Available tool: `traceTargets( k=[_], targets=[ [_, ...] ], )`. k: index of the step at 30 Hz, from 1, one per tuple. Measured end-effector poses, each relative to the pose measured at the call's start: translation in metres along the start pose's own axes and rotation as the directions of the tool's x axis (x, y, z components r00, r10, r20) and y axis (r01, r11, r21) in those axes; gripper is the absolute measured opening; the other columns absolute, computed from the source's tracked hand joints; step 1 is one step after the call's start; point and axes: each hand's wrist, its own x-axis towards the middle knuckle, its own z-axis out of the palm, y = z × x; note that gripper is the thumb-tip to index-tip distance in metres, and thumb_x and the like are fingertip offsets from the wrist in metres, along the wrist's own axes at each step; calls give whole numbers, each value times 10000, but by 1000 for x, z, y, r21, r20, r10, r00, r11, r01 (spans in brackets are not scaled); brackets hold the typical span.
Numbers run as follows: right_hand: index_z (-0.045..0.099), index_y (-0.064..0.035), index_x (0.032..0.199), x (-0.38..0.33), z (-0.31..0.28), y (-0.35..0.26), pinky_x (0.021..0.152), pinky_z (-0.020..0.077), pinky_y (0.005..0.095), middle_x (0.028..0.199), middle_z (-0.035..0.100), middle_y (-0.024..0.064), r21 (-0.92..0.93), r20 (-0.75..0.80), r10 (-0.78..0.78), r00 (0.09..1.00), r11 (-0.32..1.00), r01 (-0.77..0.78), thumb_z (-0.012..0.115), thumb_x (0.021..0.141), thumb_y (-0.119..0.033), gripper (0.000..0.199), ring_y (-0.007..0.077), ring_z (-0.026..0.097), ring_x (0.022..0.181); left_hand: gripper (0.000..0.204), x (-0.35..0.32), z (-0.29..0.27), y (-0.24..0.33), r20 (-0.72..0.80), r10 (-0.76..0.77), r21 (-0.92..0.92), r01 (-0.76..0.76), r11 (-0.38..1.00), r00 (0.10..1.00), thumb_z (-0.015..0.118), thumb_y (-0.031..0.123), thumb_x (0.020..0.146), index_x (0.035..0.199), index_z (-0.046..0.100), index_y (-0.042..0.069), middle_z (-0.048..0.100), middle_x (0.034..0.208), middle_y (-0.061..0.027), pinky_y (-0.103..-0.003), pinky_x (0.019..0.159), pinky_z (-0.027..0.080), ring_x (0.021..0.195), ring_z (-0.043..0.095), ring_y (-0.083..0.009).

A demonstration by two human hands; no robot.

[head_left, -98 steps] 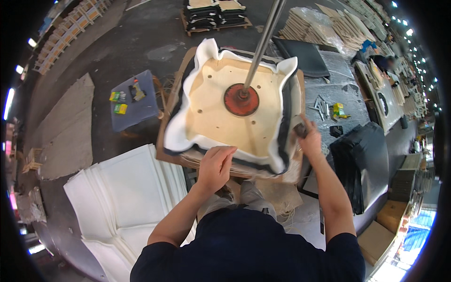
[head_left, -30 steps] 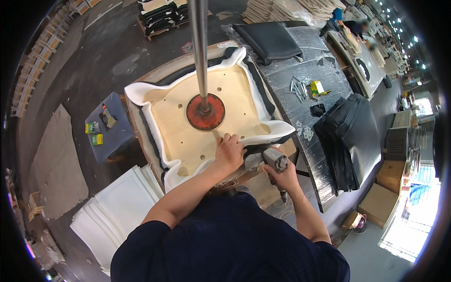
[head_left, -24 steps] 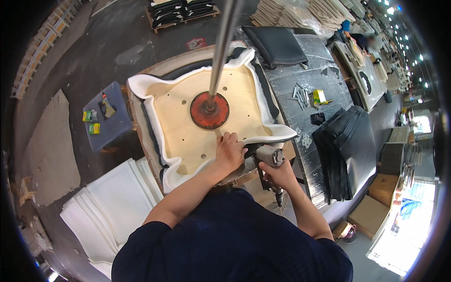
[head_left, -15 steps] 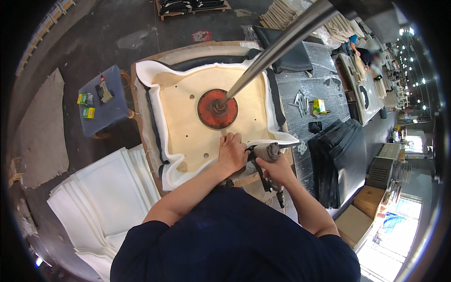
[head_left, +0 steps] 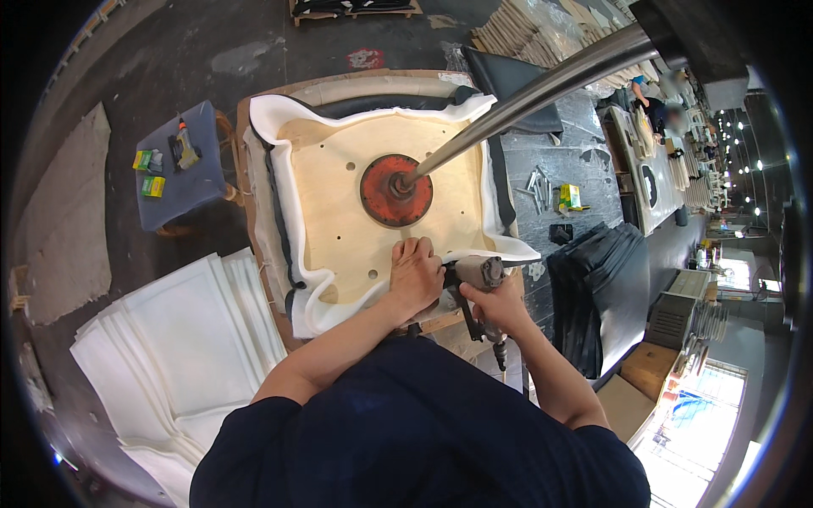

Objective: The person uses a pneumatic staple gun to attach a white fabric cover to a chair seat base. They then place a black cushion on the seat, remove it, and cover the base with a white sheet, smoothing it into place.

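Right hand (head_left: pixel 500 306) has a closed grip wrapped around the staple gun (head_left: pixel 476 279), right at the near edge of the wooden seat board (head_left: pixel 339 203). Left hand (head_left: pixel 415 275) lies flat, fingers together, pressing the white foam (head_left: pixel 318 309) onto that board, holding nothing. Further out, a red disc (head_left: pixel 395 190) with a metal pole (head_left: pixel 542 89) clamps the board's middle.

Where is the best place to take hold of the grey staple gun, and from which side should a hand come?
Probably by its dark handle, coming from the person's right, the near side. The staple gun lies with its grey head against the white fabric edge, beside the left hand, and its handle slants back toward the body. The right hand wraps it there, clear of the head.
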Motion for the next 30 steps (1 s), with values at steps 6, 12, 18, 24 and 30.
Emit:
traceTargets(
  k=[6, 12, 18, 24, 30],
  targets=[
    [772, 10, 1097, 10, 0, -2, 460, 489, 323, 718, 712, 28, -155, 30, 51, 998, 987, -45, 883, 987, -280, 329, 123, 652, 511, 154, -1, 3, 2, -2, -32, -31, 32, 999, 999, 820, 234, 875, 835, 813, 85, 621, 1096, -85, -499, 1081, 349, 1204, 541, -317],
    [791, -13, 1131, 15, 0, 3, 521, 523, 334, 699, 715, 18, -170, 2, 75, 997, 983, -73, 909, 952, -297, 356, 130, 660, 531, 175, 4, 3, 4, 19, -23, -8, 23, 1000, 1000, 819, 240, 878, 816, 806, 77, 615, 1094, -89, -523, 1050, 379, 1190, 539, -324],
    [613, -59, 1557, -24, 22, 28, 692, 612, 342, 1108, 810, 92, -45, -77, -221, 972, 975, 218, 885, 957, -202, 674, 129, 738, 766, 193, 29, -62, -23, 4, -102, -226, 100, 969, 995, 772, 244, 969, 957, 794, 52, 745, 948, -95, -484, 862, 538, 936, 695, -317],
    [617, -48, 1549, -27, 28, 48, 994, 611, 369, 1243, 819, 156, -27, -144, -283, 948, 959, 282, 894, 957, -152, 662, 214, 781, 1142, 196, -93, -146, 30, 575, -15, -225, 176, 958, 818, 787, 198, 995, 1111, 714, 58, 744, 1079, -139, -481, 956, 550, 1067, 706, -385],
    [627, -67, 1545, -23, 23, 49, 994, 618, 367, 1251, 821, 156, -41, -182, -357, 916, 934, 356, 898, 946, -121, 660, 202, 786, 1159, 256, -114, -102, -3, 226, 19, 248, -77, 966, 974, 805, 220, 940, 1134, 704, 86, 654, 1179, -135, -495, 985, 499, 1148, 611, -367]
  ],
)
